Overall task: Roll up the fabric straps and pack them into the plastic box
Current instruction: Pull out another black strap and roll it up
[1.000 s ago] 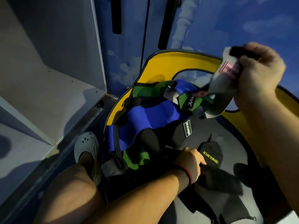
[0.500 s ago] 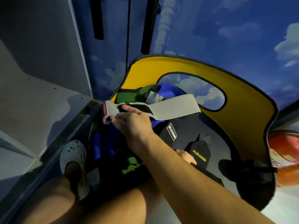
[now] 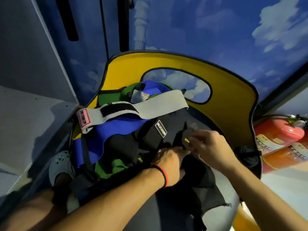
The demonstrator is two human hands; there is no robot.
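While my left grip [image 3: 170, 157] clamps the black strap [image 3: 179, 138] at the pile's near right, my right grip [image 3: 211, 147] meets it too, but it is too blurred to tell whether it has closed. The grey strap [image 3: 150, 105] lies across the far side. The yellow panel [image 3: 233, 97] rims the far and right edges, with floor [image 3: 283, 189] showing near right.

A yellow padded wall [image 3: 233, 97] curved round the far and right sides of the strap heap [image 3: 116, 135]; a white shelf [image 3: 33, 117] closed the left. A grey strap [image 3: 158, 104] lay across its top. Overhead was open.
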